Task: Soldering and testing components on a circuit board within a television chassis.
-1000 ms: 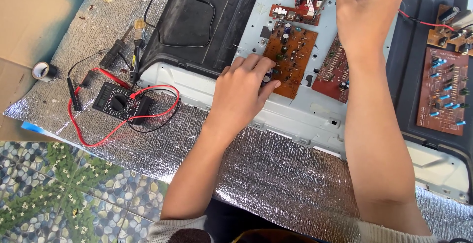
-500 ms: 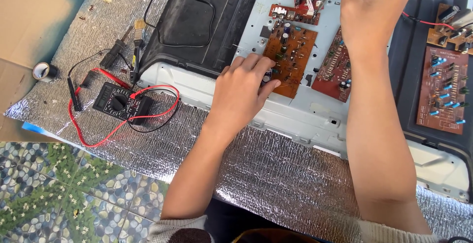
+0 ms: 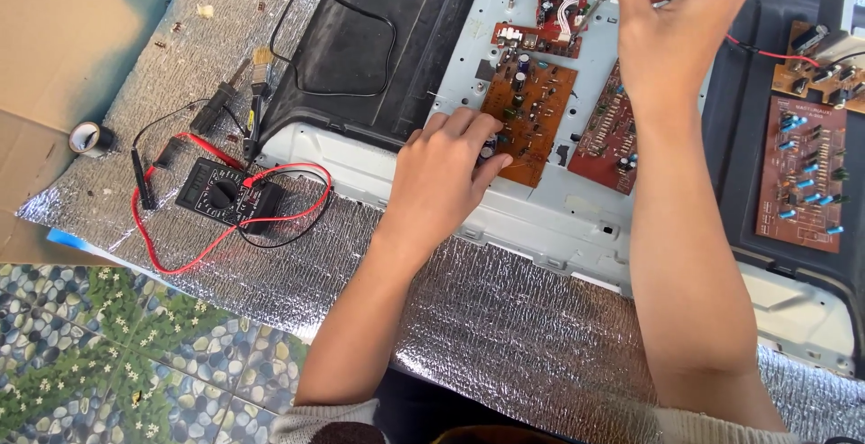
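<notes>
Touching left grip (image 3: 448,176) (fingertips) — circuit board (image 3: 533,111)

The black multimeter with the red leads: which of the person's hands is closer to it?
Left. The left hand rests on the orange circuit board, just right of the multimeter. The right hand is raised over the far end of the chassis, much farther away.

Under my arms: silver foil mat (image 3: 505,336), crinkled, spread over pebble-patterned floor (image 3: 108,354). On the mat: black multimeter (image 3: 221,194) with red and black leads (image 3: 185,250) looped round it; brush (image 3: 257,93); grey metal chassis (image 3: 541,219) in a black casing (image 3: 360,48). Tape roll (image 3: 90,138) on cardboard (image 3: 63,39), just off the mat's left edge.
</notes>
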